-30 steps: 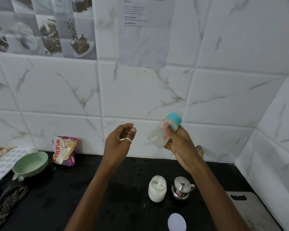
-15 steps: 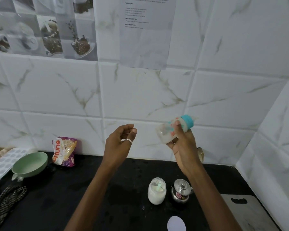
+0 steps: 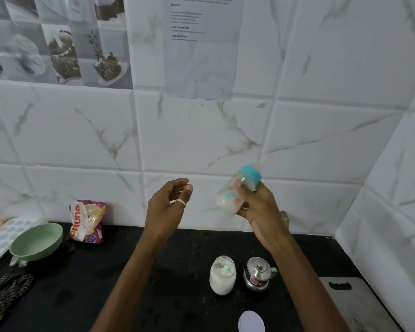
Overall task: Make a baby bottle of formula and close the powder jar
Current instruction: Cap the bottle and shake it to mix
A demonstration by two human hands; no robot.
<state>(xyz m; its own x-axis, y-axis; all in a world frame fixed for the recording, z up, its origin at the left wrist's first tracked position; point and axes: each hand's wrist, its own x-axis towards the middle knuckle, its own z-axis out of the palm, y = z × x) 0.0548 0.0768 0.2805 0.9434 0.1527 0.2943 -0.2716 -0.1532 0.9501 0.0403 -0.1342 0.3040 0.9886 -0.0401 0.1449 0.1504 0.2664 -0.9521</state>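
Baby bottle [image 3: 229, 198], one, in right hand [image 3: 261, 208] grip; left hand [image 3: 165, 204] loose, empty; one powder jar [image 3: 222, 279], unlidded.

We have a single wide-angle view, worn on the person's head, facing forward and a little downward at a tiled wall [image 3: 201, 140] with the black tabletop [image 3: 82, 295] along the lower part of the frame. It sits close in. Both forearms enter from the bottom edge, and the left hand [image 3: 168, 207] and right hand [image 3: 261, 209] are raised mid-frame before the wall.
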